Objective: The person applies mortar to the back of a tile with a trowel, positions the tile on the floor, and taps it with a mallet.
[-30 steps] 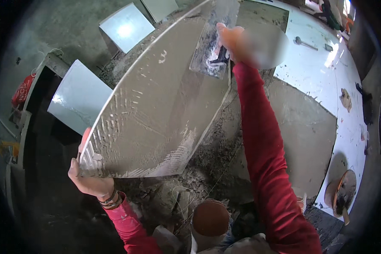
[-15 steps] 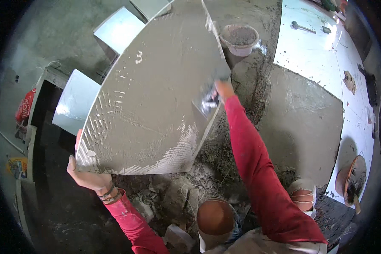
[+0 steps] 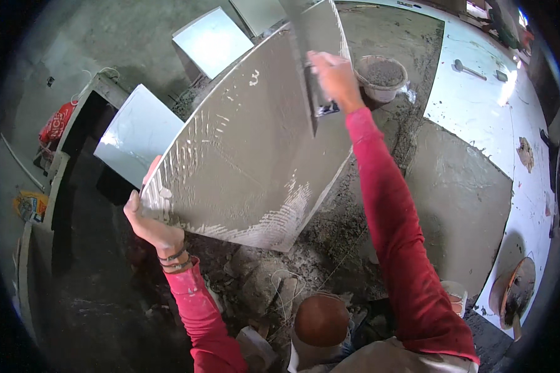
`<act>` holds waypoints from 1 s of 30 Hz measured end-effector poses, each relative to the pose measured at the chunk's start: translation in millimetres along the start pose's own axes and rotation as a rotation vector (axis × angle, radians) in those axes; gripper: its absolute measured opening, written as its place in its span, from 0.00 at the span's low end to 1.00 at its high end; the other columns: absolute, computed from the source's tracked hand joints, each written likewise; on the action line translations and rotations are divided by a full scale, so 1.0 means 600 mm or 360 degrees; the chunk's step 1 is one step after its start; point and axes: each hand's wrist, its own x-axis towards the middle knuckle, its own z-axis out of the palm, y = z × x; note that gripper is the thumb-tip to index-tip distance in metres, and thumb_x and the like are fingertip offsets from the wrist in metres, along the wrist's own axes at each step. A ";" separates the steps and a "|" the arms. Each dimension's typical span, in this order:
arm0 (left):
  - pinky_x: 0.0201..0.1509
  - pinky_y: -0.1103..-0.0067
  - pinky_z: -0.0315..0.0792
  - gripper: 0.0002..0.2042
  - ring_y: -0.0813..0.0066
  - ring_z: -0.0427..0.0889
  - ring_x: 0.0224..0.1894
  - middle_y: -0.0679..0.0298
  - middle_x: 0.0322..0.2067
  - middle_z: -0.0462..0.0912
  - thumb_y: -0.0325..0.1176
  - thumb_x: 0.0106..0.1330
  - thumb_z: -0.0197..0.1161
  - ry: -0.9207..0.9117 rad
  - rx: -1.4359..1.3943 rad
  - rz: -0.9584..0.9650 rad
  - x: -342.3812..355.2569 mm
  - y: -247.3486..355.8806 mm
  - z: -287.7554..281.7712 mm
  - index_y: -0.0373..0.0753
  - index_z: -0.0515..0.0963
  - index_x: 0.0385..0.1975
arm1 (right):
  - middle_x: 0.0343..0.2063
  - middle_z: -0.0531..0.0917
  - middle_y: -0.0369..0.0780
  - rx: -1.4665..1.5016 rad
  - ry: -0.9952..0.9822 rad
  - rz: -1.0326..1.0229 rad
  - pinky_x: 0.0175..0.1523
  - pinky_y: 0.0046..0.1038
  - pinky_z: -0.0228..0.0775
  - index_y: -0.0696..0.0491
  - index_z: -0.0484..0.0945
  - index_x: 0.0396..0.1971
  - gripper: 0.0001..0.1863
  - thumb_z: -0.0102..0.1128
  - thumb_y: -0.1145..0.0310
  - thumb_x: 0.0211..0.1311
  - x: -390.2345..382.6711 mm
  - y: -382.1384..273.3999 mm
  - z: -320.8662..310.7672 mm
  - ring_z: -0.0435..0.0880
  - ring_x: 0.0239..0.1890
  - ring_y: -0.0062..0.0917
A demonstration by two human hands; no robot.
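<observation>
A large square tile is tilted up in front of me, its back coated with grey mortar and combed ridges along the lower edges. My left hand grips its lower left corner. My right hand holds a flat trowel against the tile's upper right part, the blade lying on the wet mortar. Both arms wear red sleeves.
A bucket of grey mortar stands beyond the tile. Pale tiles lean at the left and top. Laid white tiles run along the right beside a smoothed mortar bed. A brown tub sits near my body.
My right hand with the trowel swept down the tile toward me, then back up to its upper right part. The left hand kept its hold on the corner.
</observation>
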 end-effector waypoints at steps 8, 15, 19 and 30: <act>0.59 0.70 0.62 0.31 0.63 0.73 0.53 0.56 0.52 0.75 0.51 0.61 0.46 0.0075 0.0107 -0.0116 0.019 -0.006 -0.016 0.29 0.71 0.54 | 0.19 0.80 0.47 -0.0145 -0.0891 -0.0049 0.32 0.30 0.72 0.58 0.80 0.27 0.16 0.60 0.58 0.56 -0.374 -0.039 0.050 0.78 0.22 0.38; 0.63 0.71 0.61 0.31 0.63 0.69 0.60 0.54 0.58 0.70 0.47 0.62 0.39 -0.0390 -0.0052 0.0046 0.044 -0.004 -0.021 0.29 0.67 0.59 | 0.10 0.70 0.30 0.0753 0.0443 0.1656 0.10 0.20 0.51 0.53 0.81 0.38 0.14 0.53 0.59 0.67 -0.617 0.181 0.062 0.63 0.07 0.13; 0.64 0.71 0.61 0.30 0.63 0.70 0.59 0.55 0.59 0.70 0.44 0.62 0.36 -0.0513 0.0011 0.0162 0.050 -0.012 -0.007 0.30 0.66 0.60 | 0.08 0.69 0.29 0.0106 0.0211 0.1281 0.14 0.23 0.61 0.58 0.78 0.47 0.22 0.49 0.55 0.68 -0.646 0.141 0.207 0.65 0.10 0.14; 0.71 0.58 0.44 0.34 0.55 0.49 0.70 0.57 0.68 0.52 0.50 0.65 0.38 -0.0513 0.0684 -0.0077 0.094 -0.090 -0.091 0.39 0.49 0.69 | 0.22 0.80 0.54 -0.0226 -0.0582 0.0413 0.31 0.38 0.70 0.65 0.78 0.32 0.30 0.55 0.46 0.59 -0.618 0.002 -0.029 0.80 0.23 0.41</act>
